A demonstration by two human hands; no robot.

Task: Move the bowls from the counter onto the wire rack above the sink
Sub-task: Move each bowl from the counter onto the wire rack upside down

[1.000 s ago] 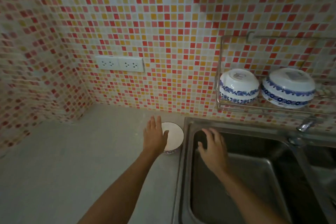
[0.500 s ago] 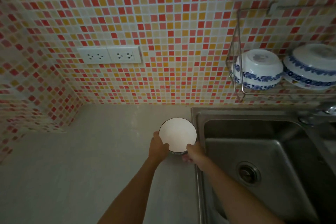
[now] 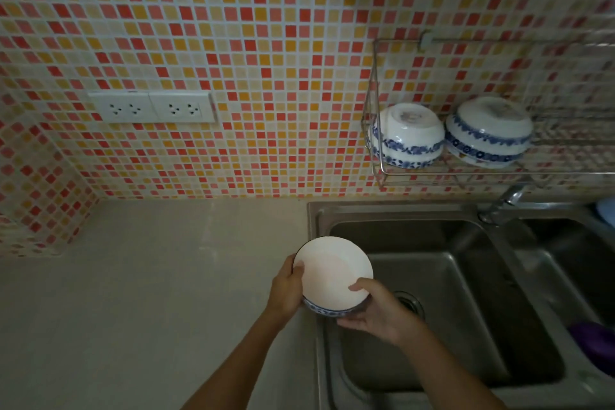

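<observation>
A white double socket [image 3: 151, 107] on mosaic tiles [image 3: 253, 43]; a tap [image 3: 502, 201].

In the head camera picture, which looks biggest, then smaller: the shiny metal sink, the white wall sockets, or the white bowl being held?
1. Stainless steel sink, by far the largest.
2. White double wall socket plate.
3. White bowl with blue patterned rim held in both hands.

The last two look close, and the bowl is nearer the camera, so that order is unsure.

The white glazed ceramic bowl with a blue-patterned outside [image 3: 332, 275] looks glossy; the brushed steel sink [image 3: 466, 303] shines dully; the pale stone-like surface [image 3: 149, 293] appears matt and smooth; the thin metal wire rack [image 3: 466, 173] gleams.
</observation>
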